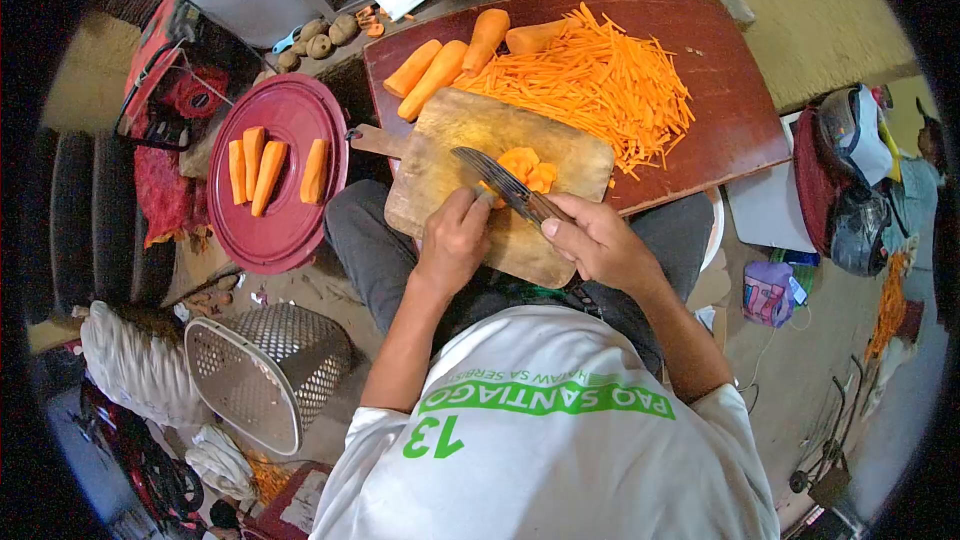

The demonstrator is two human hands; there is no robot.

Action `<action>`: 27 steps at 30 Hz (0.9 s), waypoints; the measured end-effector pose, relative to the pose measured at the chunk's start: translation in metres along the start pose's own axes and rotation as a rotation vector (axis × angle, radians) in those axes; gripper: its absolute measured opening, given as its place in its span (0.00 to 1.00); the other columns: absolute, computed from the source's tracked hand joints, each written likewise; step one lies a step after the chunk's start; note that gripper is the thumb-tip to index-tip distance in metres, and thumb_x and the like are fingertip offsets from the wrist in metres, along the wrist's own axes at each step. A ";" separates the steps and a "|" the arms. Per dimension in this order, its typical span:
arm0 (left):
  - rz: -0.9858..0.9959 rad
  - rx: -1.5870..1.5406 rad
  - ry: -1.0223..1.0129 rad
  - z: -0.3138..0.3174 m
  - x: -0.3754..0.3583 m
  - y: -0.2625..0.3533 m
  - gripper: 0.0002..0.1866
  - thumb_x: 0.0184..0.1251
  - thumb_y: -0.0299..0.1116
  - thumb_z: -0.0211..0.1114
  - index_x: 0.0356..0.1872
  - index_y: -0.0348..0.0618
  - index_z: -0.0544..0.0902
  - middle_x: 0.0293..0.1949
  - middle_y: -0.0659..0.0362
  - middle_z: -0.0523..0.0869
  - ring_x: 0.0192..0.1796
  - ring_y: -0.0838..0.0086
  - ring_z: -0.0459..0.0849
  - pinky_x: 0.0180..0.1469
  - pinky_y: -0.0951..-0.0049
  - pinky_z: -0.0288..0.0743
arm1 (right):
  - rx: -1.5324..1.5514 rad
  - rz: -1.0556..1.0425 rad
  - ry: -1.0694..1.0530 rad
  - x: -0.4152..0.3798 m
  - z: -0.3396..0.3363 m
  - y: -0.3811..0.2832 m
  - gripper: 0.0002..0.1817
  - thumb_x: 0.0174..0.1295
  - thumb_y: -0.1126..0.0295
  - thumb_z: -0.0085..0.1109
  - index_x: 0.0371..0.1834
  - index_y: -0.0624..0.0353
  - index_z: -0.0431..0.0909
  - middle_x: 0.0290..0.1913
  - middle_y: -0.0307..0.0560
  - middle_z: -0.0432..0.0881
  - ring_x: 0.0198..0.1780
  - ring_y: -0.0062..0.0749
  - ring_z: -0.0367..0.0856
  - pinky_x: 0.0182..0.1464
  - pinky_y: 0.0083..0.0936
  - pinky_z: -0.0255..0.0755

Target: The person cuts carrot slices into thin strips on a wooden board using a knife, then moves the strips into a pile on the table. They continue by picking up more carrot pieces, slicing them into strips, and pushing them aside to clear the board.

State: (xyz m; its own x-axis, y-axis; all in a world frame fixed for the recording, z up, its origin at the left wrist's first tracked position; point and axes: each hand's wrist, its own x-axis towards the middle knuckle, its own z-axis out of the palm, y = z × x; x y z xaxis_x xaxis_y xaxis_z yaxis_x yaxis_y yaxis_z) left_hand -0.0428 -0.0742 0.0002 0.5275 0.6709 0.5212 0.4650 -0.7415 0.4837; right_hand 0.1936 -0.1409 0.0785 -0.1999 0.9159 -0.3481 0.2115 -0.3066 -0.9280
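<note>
My right hand (596, 240) is closed round the handle of a dark-bladed knife (497, 176), its blade pointing up and left over the wooden cutting board (425, 175). Beside the blade, my left hand (456, 237) has its fingers curled on the board, against a small orange piece of carrot mostly hidden by fingers and blade. Thin carrot slices (530, 168) lie just beyond the knife. A large heap of carrot strips (620, 85) covers the red table (730, 90) behind the board, with peeled carrots (434, 78) at its left.
At the left, a round red lid (290, 110) holds several peeled carrot pieces (266, 176). A perforated basket (250, 380) stands below it. Brown root vegetables (320, 44) sit behind the lid. A purple package (768, 292) lies on the floor at right.
</note>
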 end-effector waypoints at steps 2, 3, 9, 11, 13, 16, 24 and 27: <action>-0.001 -0.002 0.011 0.002 0.000 -0.001 0.24 0.47 0.15 0.71 0.51 0.33 0.86 0.37 0.48 0.80 0.38 0.50 0.86 0.39 0.54 0.84 | 0.037 0.001 0.007 -0.002 0.002 -0.005 0.17 0.83 0.63 0.56 0.58 0.68 0.83 0.35 0.40 0.81 0.40 0.25 0.78 0.44 0.31 0.76; 0.000 -0.002 0.016 0.002 0.000 -0.001 0.24 0.47 0.15 0.71 0.51 0.33 0.86 0.37 0.48 0.80 0.38 0.50 0.86 0.39 0.54 0.84 | 0.047 0.001 0.012 -0.003 0.002 -0.008 0.17 0.83 0.63 0.56 0.57 0.68 0.83 0.35 0.40 0.81 0.40 0.25 0.78 0.45 0.31 0.76; -0.010 -0.002 -0.005 0.002 -0.002 -0.001 0.24 0.47 0.15 0.71 0.51 0.33 0.86 0.38 0.48 0.81 0.38 0.50 0.87 0.39 0.55 0.85 | 0.008 0.004 0.003 -0.002 0.002 -0.007 0.17 0.82 0.63 0.56 0.57 0.68 0.83 0.35 0.43 0.83 0.40 0.25 0.79 0.46 0.32 0.77; -0.014 -0.001 -0.010 0.001 -0.003 -0.001 0.24 0.47 0.15 0.71 0.52 0.33 0.86 0.39 0.48 0.82 0.39 0.50 0.87 0.40 0.55 0.85 | -0.005 0.015 -0.007 -0.001 0.002 -0.006 0.17 0.82 0.63 0.55 0.58 0.68 0.82 0.35 0.45 0.83 0.41 0.27 0.80 0.47 0.33 0.78; -0.026 0.001 -0.023 0.001 -0.005 -0.002 0.25 0.47 0.15 0.71 0.52 0.32 0.86 0.40 0.47 0.83 0.40 0.50 0.88 0.41 0.55 0.86 | -0.044 0.011 -0.005 -0.001 0.002 -0.006 0.17 0.82 0.63 0.55 0.58 0.68 0.82 0.36 0.49 0.84 0.41 0.30 0.82 0.48 0.35 0.78; -0.073 -0.031 -0.071 0.002 -0.008 -0.004 0.28 0.45 0.15 0.72 0.54 0.33 0.87 0.47 0.42 0.87 0.46 0.44 0.90 0.46 0.52 0.88 | -0.094 -0.072 0.018 0.000 0.005 -0.003 0.17 0.82 0.64 0.55 0.57 0.68 0.82 0.36 0.54 0.86 0.42 0.36 0.85 0.49 0.39 0.78; 0.007 0.012 -0.001 0.004 -0.008 -0.004 0.30 0.42 0.15 0.73 0.55 0.31 0.85 0.46 0.45 0.85 0.45 0.47 0.89 0.46 0.54 0.87 | -0.232 -0.153 0.021 0.009 0.009 0.017 0.16 0.81 0.63 0.55 0.57 0.67 0.79 0.40 0.71 0.87 0.47 0.67 0.89 0.51 0.52 0.80; 0.005 0.004 0.015 0.004 -0.010 -0.004 0.32 0.41 0.15 0.72 0.56 0.32 0.85 0.46 0.45 0.85 0.45 0.47 0.88 0.46 0.54 0.86 | -0.349 -0.102 0.017 0.008 0.018 0.008 0.17 0.81 0.65 0.55 0.62 0.66 0.78 0.42 0.70 0.87 0.48 0.64 0.88 0.52 0.52 0.80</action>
State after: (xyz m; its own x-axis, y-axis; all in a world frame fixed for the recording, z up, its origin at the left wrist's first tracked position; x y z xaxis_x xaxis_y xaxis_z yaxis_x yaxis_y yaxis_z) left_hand -0.0471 -0.0780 -0.0094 0.5194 0.6671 0.5341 0.4650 -0.7450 0.4782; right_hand 0.1766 -0.1403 0.0659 -0.2219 0.9422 -0.2509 0.5057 -0.1088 -0.8558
